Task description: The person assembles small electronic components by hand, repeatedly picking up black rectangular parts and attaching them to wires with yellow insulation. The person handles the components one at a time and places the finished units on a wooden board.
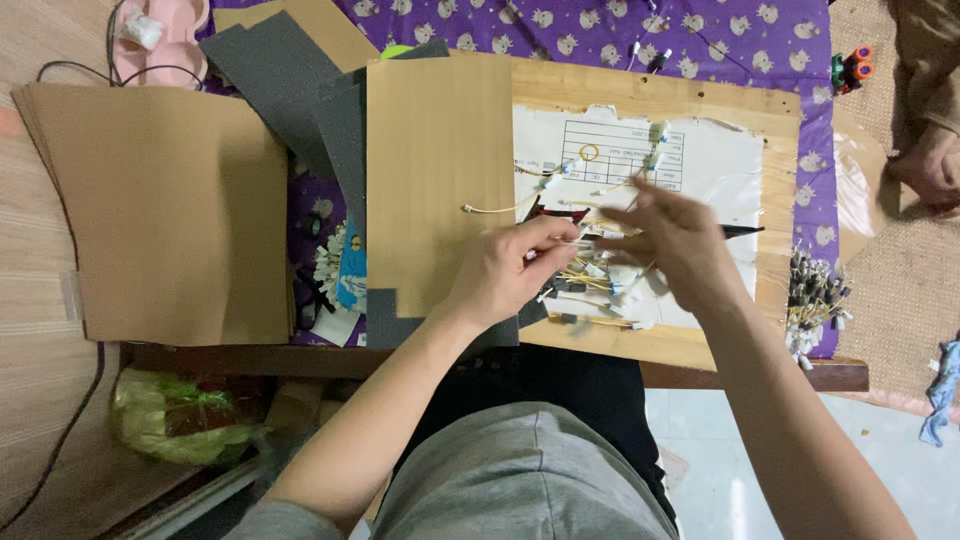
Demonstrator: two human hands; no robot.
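Observation:
My left hand (510, 268) pinches a thin yellow wire (586, 243) over a wooden board (690, 100). My right hand (680, 240) meets it from the right, blurred, with fingers closed on the same wire. Under both hands lies a tangle of yellow wires with small white and black connectors (590, 285) on a white printed sheet (700, 150) taped to the board. One loose yellow wire (495, 208) lies to the left on a tan cardboard sheet (435, 170).
A stack of brown cardboard (170, 210) and grey foam sheets (275, 65) sit to the left. A bundle of finished connectors (815, 295) lies right of the board on purple patterned cloth (600, 25). Another person's hand (925, 165) rests far right.

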